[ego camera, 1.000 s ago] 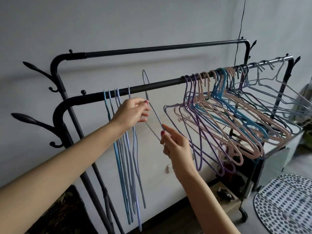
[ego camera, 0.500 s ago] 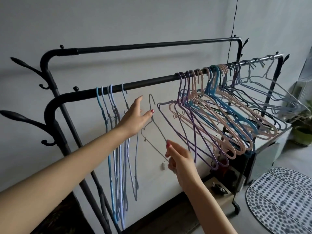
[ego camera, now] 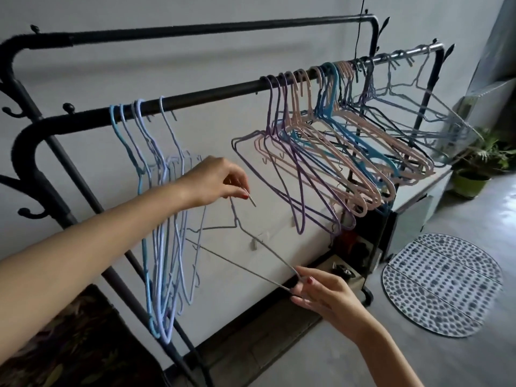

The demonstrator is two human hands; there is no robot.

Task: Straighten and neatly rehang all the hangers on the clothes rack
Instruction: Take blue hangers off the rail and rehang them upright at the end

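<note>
One grey wire hanger [ego camera: 252,241], off the rail [ego camera: 212,92] at mid-frame, is pinched at its hook by the left hand [ego camera: 215,181] and its corner by the right hand [ego camera: 321,286] (both grips tight); recommend levelling before rehanging beside the left group [ego camera: 159,208].

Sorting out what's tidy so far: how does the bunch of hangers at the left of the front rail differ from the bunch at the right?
The left bunch is a few thin blue and lilac hangers hanging close together, edge-on. The right bunch is far larger, mixing purple, pink, blue and grey hangers, fanned out and overlapping at slants. Both hook over the same front rail; a bare stretch separates them.
</note>
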